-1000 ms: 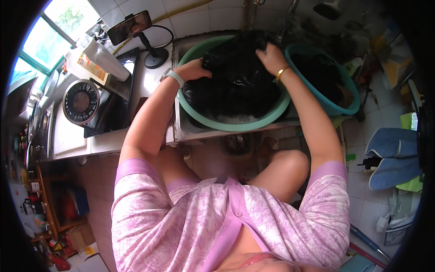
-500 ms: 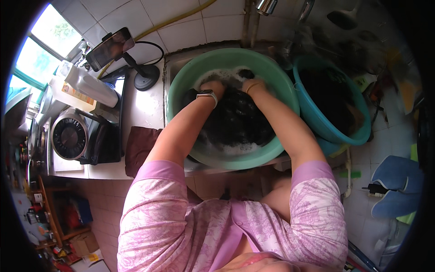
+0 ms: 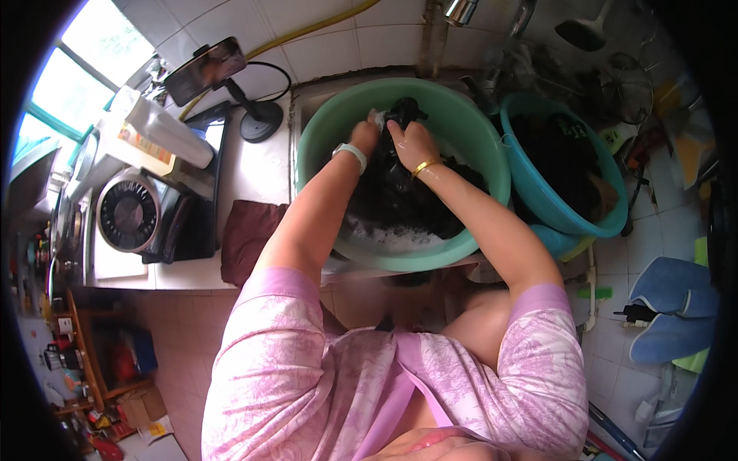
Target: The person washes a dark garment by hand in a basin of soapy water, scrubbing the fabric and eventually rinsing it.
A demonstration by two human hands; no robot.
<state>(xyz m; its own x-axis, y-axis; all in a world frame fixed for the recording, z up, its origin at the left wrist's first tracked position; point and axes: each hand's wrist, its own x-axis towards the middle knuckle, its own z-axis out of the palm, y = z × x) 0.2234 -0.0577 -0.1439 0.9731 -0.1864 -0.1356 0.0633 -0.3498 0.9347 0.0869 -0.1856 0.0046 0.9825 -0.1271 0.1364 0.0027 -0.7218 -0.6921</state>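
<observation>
Both my hands are inside a large green basin (image 3: 307,146) of soapy water. My left hand (image 3: 367,137), below a white watch strap, is closed on a black wet cloth (image 3: 419,203), with white suds at its fingertips. Beside it, my right hand (image 3: 415,144), with a gold bangle at the wrist, grips the same cloth. A bunched part of the cloth sticks up beyond the fingers, above the water. The rest lies soaked in the basin, with foam along the near side. Exactly what garment it is, I cannot tell.
A blue basin (image 3: 565,207) of dark clothes stands at the right. On the left counter are a phone on a stand (image 3: 261,121), a white jug (image 3: 165,131), a black appliance with a round dial (image 3: 128,213) and a brown cloth (image 3: 250,238). A tap (image 3: 460,11) hangs above.
My hands have come up out of the suds and closer together, lifting a bunched part of the black cloth. My right hand has turned so its back and thumb show.
</observation>
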